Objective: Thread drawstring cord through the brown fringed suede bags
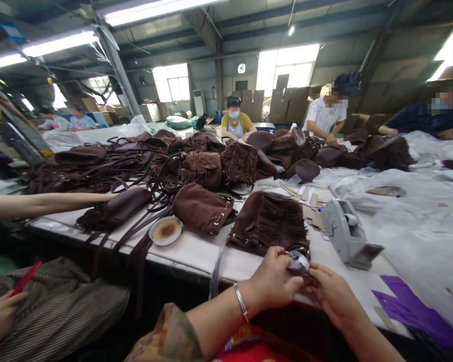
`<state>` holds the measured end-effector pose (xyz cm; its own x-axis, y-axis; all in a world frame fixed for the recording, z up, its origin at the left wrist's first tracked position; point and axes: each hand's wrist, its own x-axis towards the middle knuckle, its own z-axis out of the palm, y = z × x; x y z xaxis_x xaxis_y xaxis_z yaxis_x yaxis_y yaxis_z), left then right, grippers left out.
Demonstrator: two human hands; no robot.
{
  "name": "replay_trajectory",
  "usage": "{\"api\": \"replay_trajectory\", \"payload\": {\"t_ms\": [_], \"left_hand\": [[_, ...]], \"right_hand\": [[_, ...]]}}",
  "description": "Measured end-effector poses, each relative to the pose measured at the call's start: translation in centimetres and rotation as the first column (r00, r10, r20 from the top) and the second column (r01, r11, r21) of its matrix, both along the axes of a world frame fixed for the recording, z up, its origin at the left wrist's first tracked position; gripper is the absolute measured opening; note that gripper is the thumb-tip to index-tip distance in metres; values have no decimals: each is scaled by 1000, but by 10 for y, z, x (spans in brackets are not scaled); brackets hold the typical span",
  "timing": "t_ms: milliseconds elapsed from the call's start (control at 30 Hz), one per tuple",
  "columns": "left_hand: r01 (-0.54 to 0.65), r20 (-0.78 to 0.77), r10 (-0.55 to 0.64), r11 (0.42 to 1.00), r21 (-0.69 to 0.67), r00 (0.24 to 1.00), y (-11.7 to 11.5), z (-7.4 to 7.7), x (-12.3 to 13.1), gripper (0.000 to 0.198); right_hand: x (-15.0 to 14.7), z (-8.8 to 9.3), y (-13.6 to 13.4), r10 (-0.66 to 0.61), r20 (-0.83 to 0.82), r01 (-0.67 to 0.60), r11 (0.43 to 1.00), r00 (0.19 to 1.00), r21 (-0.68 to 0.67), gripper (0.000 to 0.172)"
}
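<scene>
At the table's front edge, my left hand [275, 276] is closed round a small shiny grey wad [299, 262], which looks like crumpled plastic. Close beside it, my right hand [330, 289] has its fingers pinched together at something dark brown; what it is I cannot make out. Just beyond both hands lies a dark brown fringed bag [270, 221], its near end touching or almost touching the wad. A smooth brown drawstring bag [202, 207] with metal eyelets lies to its left.
A grey tape dispenser [345, 232] stands right of the fringed bag, near purple sheets [419, 309] and clear plastic [411, 221]. At left, a co-worker's arm [49, 205] reaches to a brown bag [125, 207]. A bowl [166, 231] sits nearby. Piled bags [196, 168] and people lie beyond.
</scene>
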<state>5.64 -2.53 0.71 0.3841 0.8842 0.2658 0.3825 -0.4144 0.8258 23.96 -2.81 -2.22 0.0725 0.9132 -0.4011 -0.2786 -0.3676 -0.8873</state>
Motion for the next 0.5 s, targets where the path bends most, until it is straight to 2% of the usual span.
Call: {"api": "replay_trajectory", "payload": {"t_ms": [67,133,233,300,400,467,500], "left_hand": [[-63,-99,80,984,167,992,-3,8,-27,41],[-172,-203,233,945,279,951,-7,11,-59,38],[-355,-339,470,867,350,815,-19,2,-104,39],[-440,-452,557,829,344,697,-29,-8,-124,40],[-475,-602,546,830,294,582,-38,-18,-135,25],[-446,-660,492,858,255,568,-32,-19,-133,12],[-427,-672,469,871,243,574,-26,-19,-130,10]], "right_hand": [[12,3,3,-29,-75,32,999,997,33,32],[21,4,7,-47,-37,49,997,998,65,46],[22,-5,21,-55,162,45,997,985,66,72],[17,-16,37,-58,247,37,995,967,89,80],[12,-29,66,-108,290,60,983,951,171,76],[13,-30,83,-144,421,44,970,896,238,64],[15,-28,90,-171,527,14,958,832,288,56]]}}
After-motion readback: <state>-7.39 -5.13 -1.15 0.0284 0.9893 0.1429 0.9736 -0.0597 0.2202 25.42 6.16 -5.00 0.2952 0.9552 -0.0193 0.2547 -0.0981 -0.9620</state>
